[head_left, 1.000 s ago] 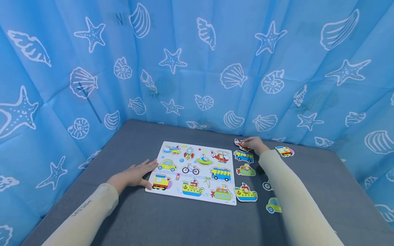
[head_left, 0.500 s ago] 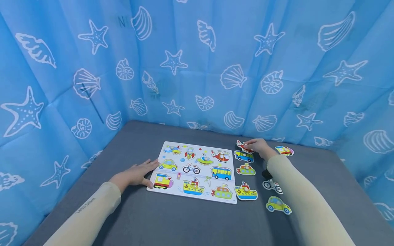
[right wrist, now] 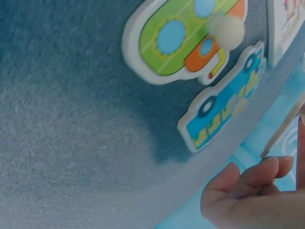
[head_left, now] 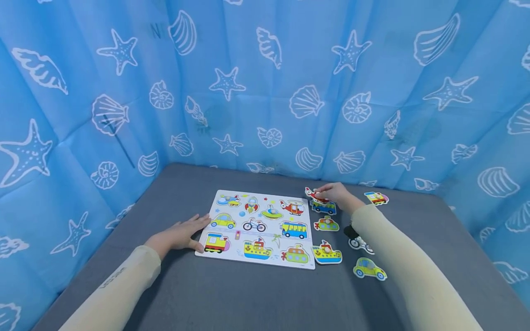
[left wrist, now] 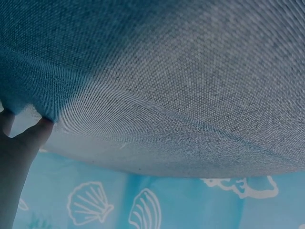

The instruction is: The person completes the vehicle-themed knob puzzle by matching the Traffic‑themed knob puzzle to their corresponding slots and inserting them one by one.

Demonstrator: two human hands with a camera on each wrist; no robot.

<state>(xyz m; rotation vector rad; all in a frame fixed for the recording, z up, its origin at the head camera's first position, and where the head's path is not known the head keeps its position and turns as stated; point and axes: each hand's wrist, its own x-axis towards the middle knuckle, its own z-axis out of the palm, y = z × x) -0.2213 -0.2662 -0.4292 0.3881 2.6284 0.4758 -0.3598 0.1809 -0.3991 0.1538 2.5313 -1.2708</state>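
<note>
My right hand (head_left: 337,195) pinches a red helicopter puzzle piece (head_left: 313,195) above the blue bus piece (head_left: 325,208), beyond the board's right edge. In the right wrist view the fingers (right wrist: 264,169) curl round a thin edge, probably that piece. My left hand (head_left: 180,236) rests with spread fingers on the left edge of a white vehicle puzzle board (head_left: 271,227). The plane, rocket and flying saucer on its top row show knobs. The left wrist view shows mostly cloth and some fingertips (left wrist: 45,125).
Right of the board lie a submarine piece (head_left: 326,224) and a boat piece (head_left: 327,254). Further right are a bicycle piece (head_left: 361,246), a car piece (head_left: 370,270) and a train piece (head_left: 377,198). A blue shell-print curtain (head_left: 248,115) rises behind the grey table (head_left: 232,299).
The right hand has shifted left towards the board with the helicopter piece, passing over the bus piece. The left hand stays on the board. The head view has turned slightly.
</note>
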